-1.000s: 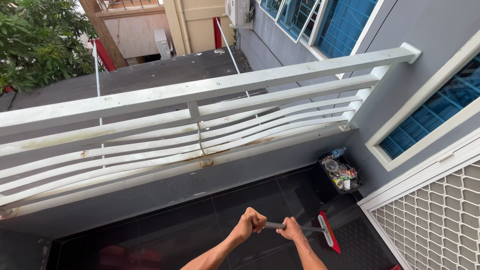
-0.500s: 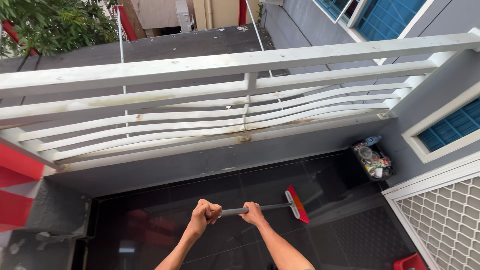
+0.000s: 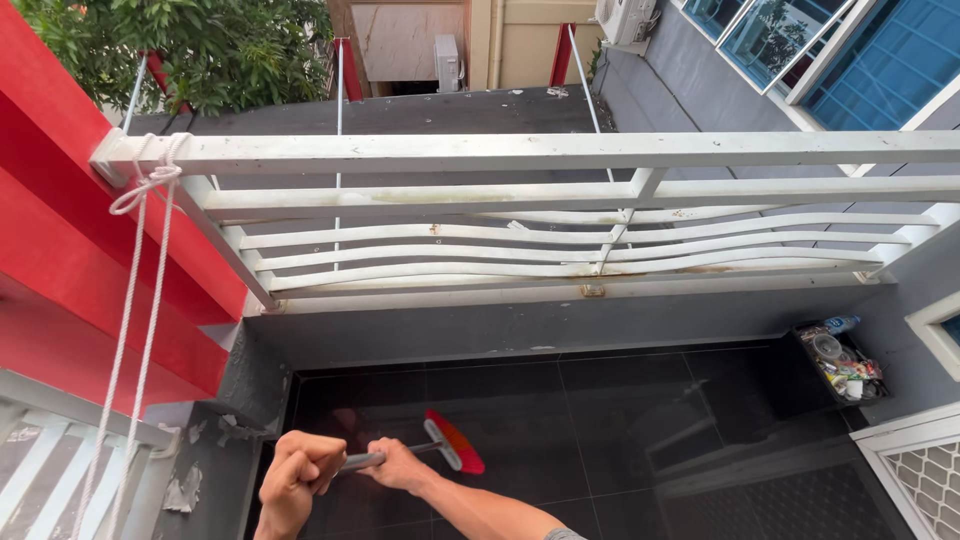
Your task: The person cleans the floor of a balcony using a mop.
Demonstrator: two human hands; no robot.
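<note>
— Sweeping is the step in hand, I think. Both hands hold the grey handle of the broom (image 3: 452, 446). The left hand (image 3: 300, 472) is a closed fist around the near end of the handle, fingers curled tight together. The right hand (image 3: 398, 465) grips further along, fingers also wrapped and pressed around the handle, nothing spread.

— Where is the broom head now?

— The red bristle head sits low over the dark glossy floor tiles (image 3: 600, 420), near the left corner of the balcony, just in front of the grey low wall (image 3: 520, 325) under the white railing (image 3: 520, 152). I cannot tell if the bristles really touch the tiles.

— And what does the next move call for?

— In my judgement, a stroke that pulls the dirt out of this corner toward the open middle, with the head kept flat and low. The corner is narrow, with the red wall (image 3: 70, 250) and a white cord (image 3: 140, 290) beside it, so the handle needs short, controlled movement.

— Anything else around?

— A black crate with small rubbish (image 3: 842, 362) stands far to the right, well apart from the broom.
</note>
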